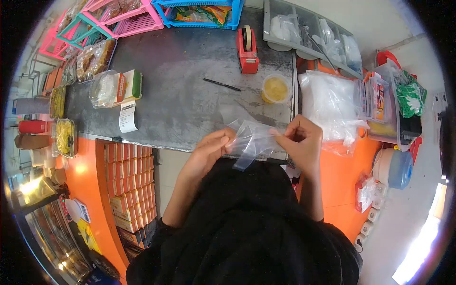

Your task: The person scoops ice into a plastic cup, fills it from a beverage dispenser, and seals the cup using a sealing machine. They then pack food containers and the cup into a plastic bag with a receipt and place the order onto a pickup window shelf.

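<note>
A clear plastic bag is stretched between my two hands at the counter's front edge. My left hand pinches its left side, fingers curled together. On the other side, my right hand grips the bag's right edge between thumb and fingers. Just beyond my right hand stands a round clear tub with yellow contents. A black pen lies on the dark counter, and a red tape dispenser stands farther back.
Boxes with a green-and-white pack and a receipt are at the left. A grey divided tray sits at the back right, above a stack of clear bags. Pink baskets and a blue basket line the back.
</note>
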{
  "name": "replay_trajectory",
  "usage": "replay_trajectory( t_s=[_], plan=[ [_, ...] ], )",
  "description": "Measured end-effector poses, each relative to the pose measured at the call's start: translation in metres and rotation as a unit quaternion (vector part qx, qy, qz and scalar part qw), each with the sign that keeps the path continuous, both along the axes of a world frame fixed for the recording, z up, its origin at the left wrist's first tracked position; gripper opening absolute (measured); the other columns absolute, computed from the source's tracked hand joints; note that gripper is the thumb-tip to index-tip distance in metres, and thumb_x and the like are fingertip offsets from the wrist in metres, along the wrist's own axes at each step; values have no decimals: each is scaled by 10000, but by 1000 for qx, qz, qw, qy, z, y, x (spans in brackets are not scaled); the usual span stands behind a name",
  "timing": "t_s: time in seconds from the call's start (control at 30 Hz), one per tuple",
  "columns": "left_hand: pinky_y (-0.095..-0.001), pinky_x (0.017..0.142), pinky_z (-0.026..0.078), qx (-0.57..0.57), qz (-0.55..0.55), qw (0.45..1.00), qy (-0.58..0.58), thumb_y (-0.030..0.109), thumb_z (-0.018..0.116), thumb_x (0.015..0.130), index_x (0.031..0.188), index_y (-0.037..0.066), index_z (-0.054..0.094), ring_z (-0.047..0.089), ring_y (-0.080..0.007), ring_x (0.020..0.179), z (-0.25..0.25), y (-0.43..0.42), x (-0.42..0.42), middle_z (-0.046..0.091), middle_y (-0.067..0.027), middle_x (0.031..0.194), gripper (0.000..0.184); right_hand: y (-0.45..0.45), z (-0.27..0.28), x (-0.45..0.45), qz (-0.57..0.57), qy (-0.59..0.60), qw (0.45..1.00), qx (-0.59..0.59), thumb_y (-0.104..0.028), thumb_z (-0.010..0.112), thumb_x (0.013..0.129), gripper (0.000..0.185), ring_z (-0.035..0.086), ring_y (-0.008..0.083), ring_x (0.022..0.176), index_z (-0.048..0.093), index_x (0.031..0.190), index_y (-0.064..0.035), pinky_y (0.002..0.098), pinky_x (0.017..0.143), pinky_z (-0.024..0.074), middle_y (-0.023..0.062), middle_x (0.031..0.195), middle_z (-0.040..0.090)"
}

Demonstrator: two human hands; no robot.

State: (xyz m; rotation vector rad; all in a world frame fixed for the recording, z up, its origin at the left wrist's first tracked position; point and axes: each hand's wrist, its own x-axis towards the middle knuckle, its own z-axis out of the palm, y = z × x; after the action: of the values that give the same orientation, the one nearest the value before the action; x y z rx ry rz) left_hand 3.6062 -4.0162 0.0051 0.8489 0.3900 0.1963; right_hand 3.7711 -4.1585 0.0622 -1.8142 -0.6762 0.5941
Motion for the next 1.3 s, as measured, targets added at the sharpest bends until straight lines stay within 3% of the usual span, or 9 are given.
replay_trajectory(
  t_s=[0.07,0.27,0.33,0.67,0.9,1.0,1.03,1.1,1.3],
  plan=[
    [-246,606,317,4,-11,1000,2,183,618,799,704,65,492,385,-82,681,-1,-1,7,442,25,736,197,7,-8,-11,-20,-22,1000,12,-81,729,692,200,487,42,537,537,682,-28,198,465,376,-5,587,534],
    [-298,614,377,517,79,840,145,54,683,695,660,51,462,467,-130,701,17,-9,35,500,-50,729,224,12,-23,-25,-22,-74,996,41,0,661,713,183,506,64,555,549,854,-31,209,493,403,43,691,566],
    [-285,574,412,689,329,645,27,-7,689,637,641,37,520,502,-176,586,26,-14,49,495,-51,604,174,10,-17,-26,-26,-62,997,48,6,657,724,190,508,42,587,534,866,-24,195,505,401,25,684,549],
    [-269,572,449,654,238,712,-90,-50,653,606,927,109,667,518,-187,669,10,-22,45,506,-50,823,359,15,-20,-30,0,-21,994,107,50,593,735,208,531,65,666,513,916,-15,205,549,414,38,739,545],
    [-309,611,504,725,-105,679,44,18,624,644,1090,232,617,569,-195,661,33,-3,31,494,-26,938,494,15,-18,-19,115,-132,980,100,19,635,717,314,560,137,597,511,1002,-26,248,554,453,85,805,579],
    [-282,595,498,786,206,580,-53,-6,626,696,1143,137,550,579,-179,630,20,16,25,536,-39,961,476,3,-7,-10,58,-74,996,1,5,646,720,327,551,110,615,517,1018,-25,240,535,451,84,826,570],
    [-282,595,498,787,204,580,-54,-6,626,696,1143,137,550,579,-179,630,24,18,19,536,-39,961,476,-5,-2,-1,-35,-84,995,28,4,641,726,319,551,98,645,524,1021,-26,233,531,450,80,833,567],
    [-275,641,497,493,322,807,42,-47,600,749,1164,55,467,595,-150,700,38,15,5,573,-69,950,448,-16,1,6,-126,-93,986,55,3,636,732,311,551,85,675,532,1024,-27,225,528,448,76,840,564],
    [-260,666,484,435,216,874,23,-38,626,734,1118,41,474,594,-154,766,18,-16,32,584,-99,928,421,-3,-7,-11,-52,-158,984,57,-28,661,649,220,554,192,670,575,852,-29,280,575,451,90,807,577]
  ],
)
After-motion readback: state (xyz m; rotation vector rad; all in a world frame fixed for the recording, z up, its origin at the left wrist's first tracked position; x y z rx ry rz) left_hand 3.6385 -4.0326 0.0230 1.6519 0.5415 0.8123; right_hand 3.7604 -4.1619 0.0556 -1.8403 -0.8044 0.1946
